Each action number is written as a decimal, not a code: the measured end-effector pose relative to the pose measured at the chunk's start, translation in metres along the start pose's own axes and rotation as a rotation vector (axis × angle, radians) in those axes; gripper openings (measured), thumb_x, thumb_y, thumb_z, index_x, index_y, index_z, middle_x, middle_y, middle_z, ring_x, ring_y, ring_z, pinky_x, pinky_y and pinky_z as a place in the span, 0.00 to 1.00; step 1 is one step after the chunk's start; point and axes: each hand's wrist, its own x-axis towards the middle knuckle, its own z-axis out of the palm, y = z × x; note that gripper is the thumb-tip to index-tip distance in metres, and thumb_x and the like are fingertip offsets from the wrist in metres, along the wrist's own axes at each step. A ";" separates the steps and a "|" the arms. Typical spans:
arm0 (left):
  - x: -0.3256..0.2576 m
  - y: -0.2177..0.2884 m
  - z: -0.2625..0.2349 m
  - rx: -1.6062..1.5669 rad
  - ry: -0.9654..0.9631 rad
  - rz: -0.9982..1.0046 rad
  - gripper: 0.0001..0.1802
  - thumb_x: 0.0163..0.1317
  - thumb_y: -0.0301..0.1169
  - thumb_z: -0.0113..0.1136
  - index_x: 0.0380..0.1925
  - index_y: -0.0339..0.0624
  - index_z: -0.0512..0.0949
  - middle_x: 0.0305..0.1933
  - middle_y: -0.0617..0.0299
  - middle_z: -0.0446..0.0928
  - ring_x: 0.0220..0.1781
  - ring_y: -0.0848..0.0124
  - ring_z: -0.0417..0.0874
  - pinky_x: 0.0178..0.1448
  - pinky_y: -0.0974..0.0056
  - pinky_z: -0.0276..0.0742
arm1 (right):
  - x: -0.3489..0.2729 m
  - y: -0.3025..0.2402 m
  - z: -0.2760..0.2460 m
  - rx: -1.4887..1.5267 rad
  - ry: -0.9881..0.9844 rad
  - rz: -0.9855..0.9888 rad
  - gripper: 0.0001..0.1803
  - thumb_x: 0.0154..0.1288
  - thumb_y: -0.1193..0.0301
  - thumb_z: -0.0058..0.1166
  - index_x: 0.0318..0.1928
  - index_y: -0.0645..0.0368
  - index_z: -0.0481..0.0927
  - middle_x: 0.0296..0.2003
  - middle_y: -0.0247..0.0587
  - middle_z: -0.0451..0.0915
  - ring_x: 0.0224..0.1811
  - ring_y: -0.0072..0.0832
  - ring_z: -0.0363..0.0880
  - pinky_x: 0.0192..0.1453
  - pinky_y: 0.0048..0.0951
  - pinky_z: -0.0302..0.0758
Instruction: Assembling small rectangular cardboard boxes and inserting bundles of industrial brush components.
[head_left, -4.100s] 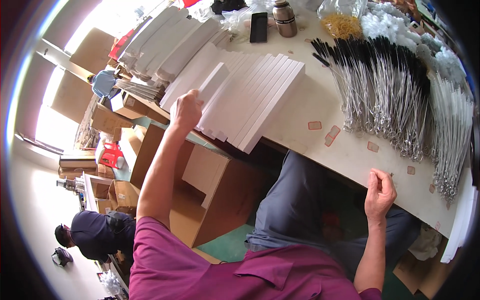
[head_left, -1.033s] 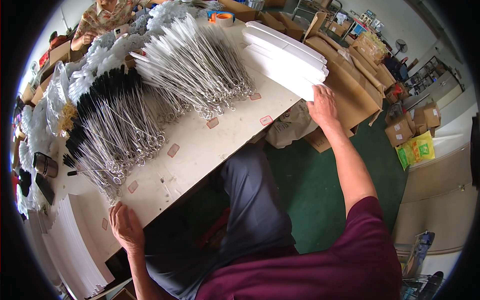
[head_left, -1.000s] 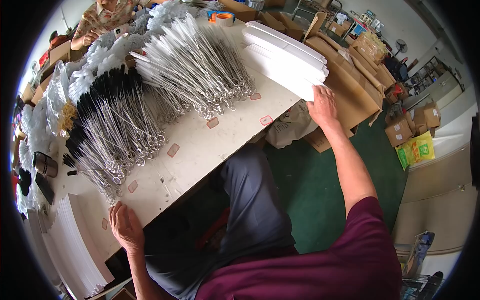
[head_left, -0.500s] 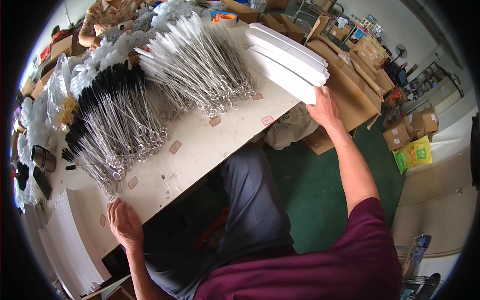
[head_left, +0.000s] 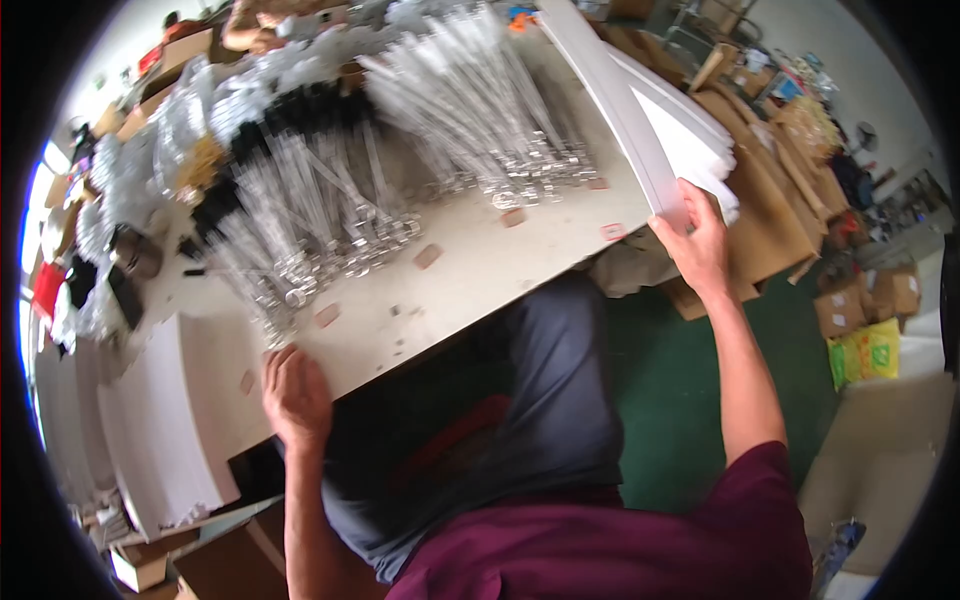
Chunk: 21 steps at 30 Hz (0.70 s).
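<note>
The right hand (head_left: 700, 245) has its grip closed on the near end of a long, flat white cardboard box (head_left: 625, 110), with the fingers curled over its top edge. This box is the top one of a stack of long white flat boxes (head_left: 690, 150) that sits at the right end of the pale table (head_left: 470, 285) and sticks out over brown cardboard cartons (head_left: 770, 200) on the green floor (head_left: 690, 400). The left hand (head_left: 293, 395) lies flat and open on the near edge of the table and holds nothing. Just behind it is a big heap of shiny silver metal rods (head_left: 310, 240), some with black ends. More such rods (head_left: 480, 110) fan out farther back. Another pile of long white boxes (head_left: 150, 440) lies at the left end of the table.
</note>
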 end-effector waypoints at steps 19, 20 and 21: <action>0.033 0.111 -0.053 -0.162 -0.376 0.229 0.36 0.55 0.36 0.75 0.61 0.31 0.73 0.65 0.39 0.74 0.65 0.40 0.75 0.72 0.44 0.69 | -0.070 -0.180 0.085 0.120 -0.843 -0.693 0.35 0.53 0.69 0.73 0.60 0.69 0.76 0.57 0.52 0.80 0.60 0.44 0.80 0.68 0.40 0.77; 0.037 0.114 -0.051 -0.151 -0.410 0.245 0.39 0.55 0.38 0.75 0.63 0.30 0.72 0.66 0.38 0.73 0.67 0.40 0.74 0.74 0.44 0.67 | -0.072 -0.184 0.085 0.121 -0.848 -0.694 0.35 0.53 0.69 0.73 0.60 0.69 0.76 0.57 0.52 0.80 0.60 0.44 0.80 0.68 0.40 0.77; 0.042 0.115 -0.048 -0.136 -0.425 0.276 0.40 0.54 0.37 0.75 0.64 0.29 0.70 0.65 0.38 0.74 0.66 0.41 0.74 0.75 0.45 0.67 | -0.073 -0.188 0.085 0.130 -0.811 -0.757 0.35 0.53 0.69 0.73 0.60 0.70 0.76 0.57 0.53 0.80 0.60 0.45 0.80 0.68 0.40 0.78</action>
